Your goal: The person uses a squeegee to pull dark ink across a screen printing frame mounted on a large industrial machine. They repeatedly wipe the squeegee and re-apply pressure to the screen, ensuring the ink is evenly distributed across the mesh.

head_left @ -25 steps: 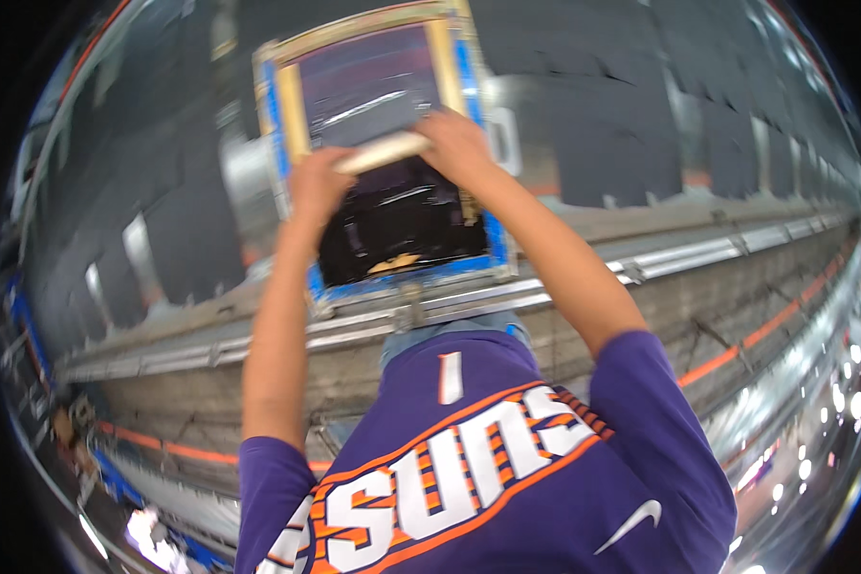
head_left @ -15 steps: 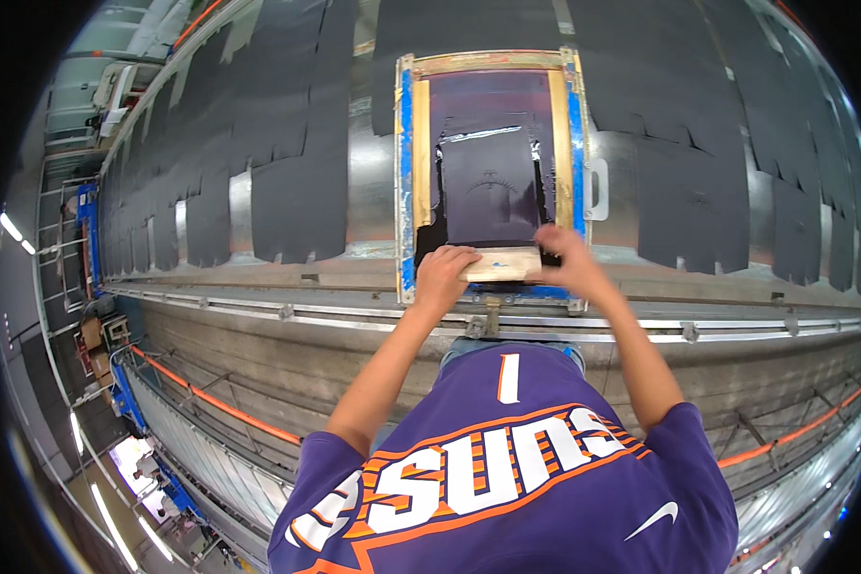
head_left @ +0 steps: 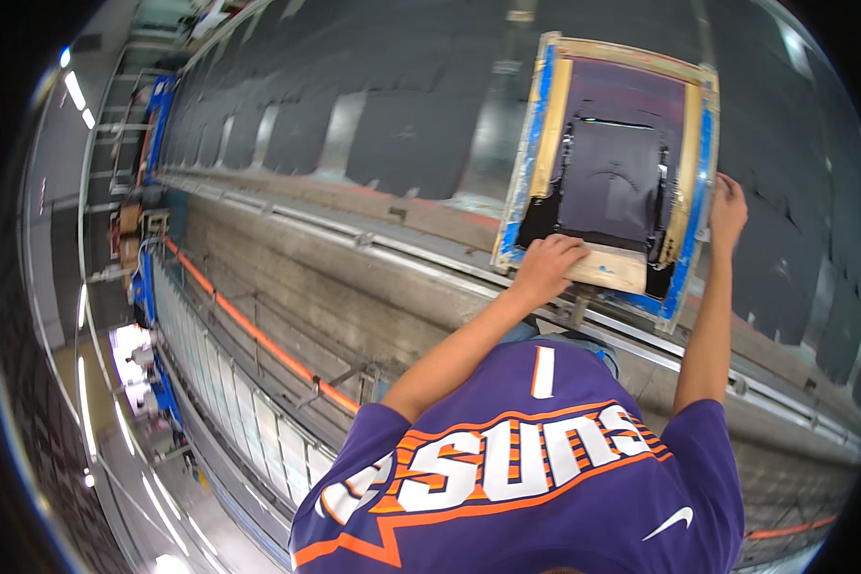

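While the frame (head_left: 631,55) holds black ink (head_left: 538,227), left hand (head_left: 545,266) pinches squeegee (head_left: 609,269); right hand (head_left: 727,212) alongside, grip unclear.

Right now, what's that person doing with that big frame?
The person's left hand holds the left end of a wooden bar, which lies at the near end of the frame. The right hand is at the frame's right side; its grip is hard to see. Wet-looking black stuff lies inside the frame, on a long table.
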Demonstrator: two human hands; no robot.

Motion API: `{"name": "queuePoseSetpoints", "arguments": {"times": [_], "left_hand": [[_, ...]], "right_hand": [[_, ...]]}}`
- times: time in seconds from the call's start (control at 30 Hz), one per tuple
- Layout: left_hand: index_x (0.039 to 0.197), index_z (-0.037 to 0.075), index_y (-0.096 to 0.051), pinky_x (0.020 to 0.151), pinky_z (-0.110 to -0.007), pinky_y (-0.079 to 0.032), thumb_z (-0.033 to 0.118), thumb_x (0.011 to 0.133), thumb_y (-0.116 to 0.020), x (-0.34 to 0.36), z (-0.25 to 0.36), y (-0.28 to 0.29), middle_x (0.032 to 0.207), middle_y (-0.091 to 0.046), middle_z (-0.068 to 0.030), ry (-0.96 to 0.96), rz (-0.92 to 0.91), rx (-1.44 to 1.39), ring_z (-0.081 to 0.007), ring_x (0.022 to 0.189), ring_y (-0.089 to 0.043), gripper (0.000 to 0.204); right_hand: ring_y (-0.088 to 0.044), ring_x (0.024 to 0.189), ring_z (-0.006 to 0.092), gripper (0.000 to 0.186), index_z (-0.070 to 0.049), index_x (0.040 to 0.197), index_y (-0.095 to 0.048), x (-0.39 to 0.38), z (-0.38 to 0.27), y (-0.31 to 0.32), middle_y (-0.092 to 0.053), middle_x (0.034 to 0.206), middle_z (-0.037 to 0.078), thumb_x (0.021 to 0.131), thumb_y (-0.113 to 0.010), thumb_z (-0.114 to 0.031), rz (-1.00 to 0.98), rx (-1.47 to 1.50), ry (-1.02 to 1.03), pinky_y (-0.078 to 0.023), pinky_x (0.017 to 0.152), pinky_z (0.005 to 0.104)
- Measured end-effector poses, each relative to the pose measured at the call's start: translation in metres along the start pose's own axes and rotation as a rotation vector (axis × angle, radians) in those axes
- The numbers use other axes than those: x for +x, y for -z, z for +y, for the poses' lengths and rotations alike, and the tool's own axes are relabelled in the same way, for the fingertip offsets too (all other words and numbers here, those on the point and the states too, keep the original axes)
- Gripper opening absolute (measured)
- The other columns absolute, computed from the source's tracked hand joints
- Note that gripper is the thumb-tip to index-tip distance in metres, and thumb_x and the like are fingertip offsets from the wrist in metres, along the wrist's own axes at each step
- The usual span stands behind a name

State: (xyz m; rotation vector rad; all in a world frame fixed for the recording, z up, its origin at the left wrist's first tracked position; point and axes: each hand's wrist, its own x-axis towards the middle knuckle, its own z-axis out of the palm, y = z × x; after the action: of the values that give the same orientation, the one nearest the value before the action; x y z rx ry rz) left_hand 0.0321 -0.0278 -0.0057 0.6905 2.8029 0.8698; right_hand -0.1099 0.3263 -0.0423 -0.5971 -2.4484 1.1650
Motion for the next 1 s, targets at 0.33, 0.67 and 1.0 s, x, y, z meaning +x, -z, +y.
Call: {"name": "queuePoseSetpoints", "arguments": {"times": [0.33,0.67,1.0], "left_hand": [[0.131,0.012,-0.061,0.091,-0.044,-0.049,0.002,0.073,-0.07,-0.081,-0.201,0.139,0.119,-0.069,-0.0089,0.142,0.133,0.107,-0.0302,0.114,-0.062,0.059],[0.112,0.008,-0.072,0.081,-0.042,-0.055,0.005,0.081,-0.074,-0.102,-0.362,0.26,0.099,-0.074,-0.0177,0.229,-0.069,-0.134,-0.0369,0.094,-0.071,0.031],[0.105,-0.002,-0.074,0.076,-0.033,-0.051,0.013,0.066,-0.085,0.044,-0.438,0.261,0.086,-0.073,-0.0072,0.245,-1.094,-0.334,-0.0133,0.083,-0.064,0.043]], "right_hand": [[-0.067,0.081,0.0206,0.026,-0.006,0.108,-0.072,-0.103,-0.148,-0.224,-0.072,0.089,0.014,0.098,-0.064,-0.028,-0.04,0.302,-0.066,-0.052,0.078,0.0358],[-0.056,0.057,0.0279,0.023,-0.008,0.112,-0.069,-0.176,-0.264,-0.347,-0.059,0.062,0.015,0.099,-0.058,-0.025,-0.046,0.156,-0.025,-0.044,0.058,0.0447],[-0.065,0.091,0.0382,0.023,-0.009,0.111,-0.07,-0.172,-0.259,-0.329,-0.068,0.094,0.021,0.095,-0.063,-0.024,-0.157,-0.081,-0.1,-0.052,0.075,0.0485]]}}
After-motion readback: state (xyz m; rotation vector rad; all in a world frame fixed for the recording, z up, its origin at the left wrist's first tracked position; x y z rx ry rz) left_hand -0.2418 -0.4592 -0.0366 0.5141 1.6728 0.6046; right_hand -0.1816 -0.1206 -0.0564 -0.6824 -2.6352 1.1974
